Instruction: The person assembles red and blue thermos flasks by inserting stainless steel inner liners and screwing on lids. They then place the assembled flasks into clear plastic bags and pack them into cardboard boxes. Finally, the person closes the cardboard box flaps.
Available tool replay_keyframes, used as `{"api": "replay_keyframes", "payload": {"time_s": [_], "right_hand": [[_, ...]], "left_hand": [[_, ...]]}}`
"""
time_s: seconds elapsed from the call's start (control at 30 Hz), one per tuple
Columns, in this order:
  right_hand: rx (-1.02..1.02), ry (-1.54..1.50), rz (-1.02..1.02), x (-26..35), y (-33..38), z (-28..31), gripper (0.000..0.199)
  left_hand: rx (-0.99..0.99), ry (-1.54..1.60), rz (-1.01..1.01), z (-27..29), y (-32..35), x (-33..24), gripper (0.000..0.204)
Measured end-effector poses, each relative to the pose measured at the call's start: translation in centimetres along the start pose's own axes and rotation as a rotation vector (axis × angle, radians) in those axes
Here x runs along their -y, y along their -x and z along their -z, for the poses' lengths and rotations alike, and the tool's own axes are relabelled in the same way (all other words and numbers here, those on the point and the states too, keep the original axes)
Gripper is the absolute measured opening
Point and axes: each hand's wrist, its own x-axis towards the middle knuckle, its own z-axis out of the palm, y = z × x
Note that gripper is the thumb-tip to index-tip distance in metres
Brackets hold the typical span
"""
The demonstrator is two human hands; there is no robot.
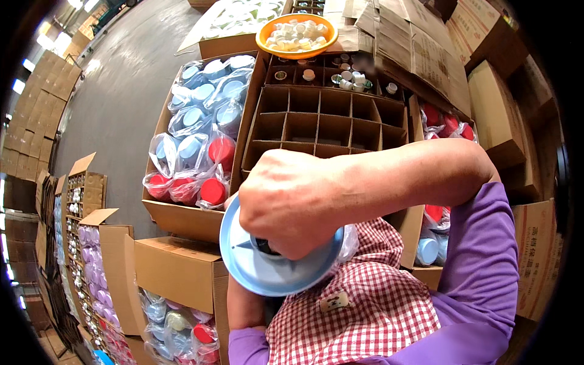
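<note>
A light blue thermos flask [246, 264] is in front of my apron, its wide round end facing up. My right hand [286, 207] is closed over the middle of that end, and a dark round part shows just under the fingers. My left hand [230, 201] is mostly hidden beneath the flask. Only a bit of finger shows at the rim, with the forearm coming up from below. Clear plastic wrap [349, 243] shows beside the flask's right edge.
An open carton [176, 219] of bagged blue and red flasks stands at left. Ahead is a divided carton [316, 118] of square compartments, with small caps and bottle necks behind. An orange bowl [263, 44] holds white caps. Flattened cardboard [420, 48] and stacked boxes [496, 115] are at right.
</note>
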Motion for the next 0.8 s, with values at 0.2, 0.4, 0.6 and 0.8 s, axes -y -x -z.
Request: {"api": "replay_keyframes", "payload": {"time_s": [0.2,0.4,0.6,0.8], "right_hand": [[-0.062,-0.218,-0.168,-0.5,-0.3,-1.4,0.023],[-0.607,-0.543,0.076,-4.2,5.4,-8.3,0.013],[-0.263,-0.021,-0.242,-5.9,10.3,-19.0,0.014],[-1.252,-1.059,-0.657,-18.7,3.9,-12.3,0.021]], "left_hand": [[-0.066,-0.123,-0.079,2.1,3.8,-0.1,0.016],[0.016,-0.073,-0.060,4.2,3.3,-2.2,0.016],[-0.149,-0.182,-0.168,4.8,3.3,-1.2,0.015],[-0.112,-0.543,-0.185,2.3,1.5,0.5,0.019]]}}
